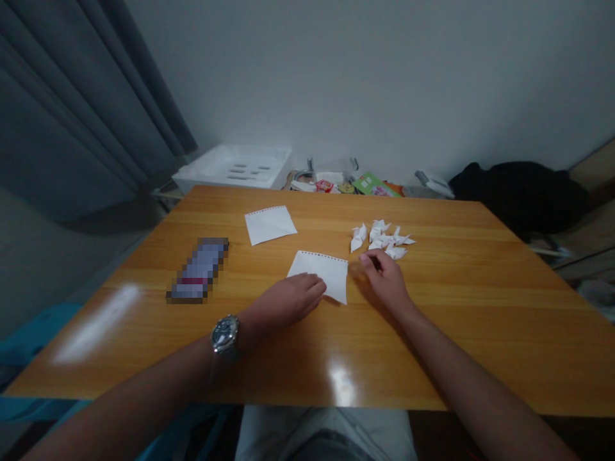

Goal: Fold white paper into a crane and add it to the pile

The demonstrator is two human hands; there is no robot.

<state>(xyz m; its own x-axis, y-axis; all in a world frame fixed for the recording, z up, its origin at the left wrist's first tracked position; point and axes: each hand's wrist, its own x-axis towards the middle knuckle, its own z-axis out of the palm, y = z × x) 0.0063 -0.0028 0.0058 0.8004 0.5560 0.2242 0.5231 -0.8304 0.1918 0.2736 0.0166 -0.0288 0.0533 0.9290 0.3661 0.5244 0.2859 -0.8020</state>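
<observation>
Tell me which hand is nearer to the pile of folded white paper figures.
Right. The right hand sits just short of the pile of folded paper figures, almost touching it; the left hand rests on the near paper sheet, off to the left.

- The sheet of paper (323, 272) under my left hand (288, 301) is white, roughly square, unfolded and flat on the wooden table (480, 288). A row of small perforations runs along its far edge. It lies a little askew, and my fingertips rest on its near left edge.
- The folded paper figures (382, 238) are small, white, pointed, crane-like shapes, several in a loose cluster with some touching. They lie just beyond the sheet's far right corner. My right hand (384, 278) has its curled fingertips close to the nearest ones; I cannot tell whether they touch.
</observation>
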